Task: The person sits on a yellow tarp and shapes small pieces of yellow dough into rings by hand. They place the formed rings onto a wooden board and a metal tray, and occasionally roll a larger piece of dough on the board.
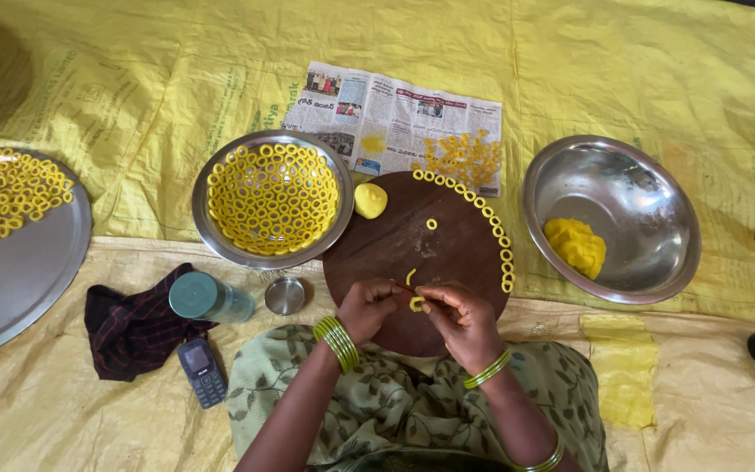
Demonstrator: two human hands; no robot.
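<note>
My left hand and my right hand meet over the near edge of a round dark wooden board. Between their fingertips they pinch a short strip of yellow dough, curled at one end. Both wrists wear green bangles. A row of finished dough rings lines the board's right rim, and one lone ring lies near its middle. A yellow dough ball rests at the board's upper left edge.
A steel bowl lined with dough rings stands left of the board; another steel bowl with a dough lump stands right. Newspaper with rings lies behind. At left are a steel tray, a bottle, a small steel cup, a dark cloth and a phone.
</note>
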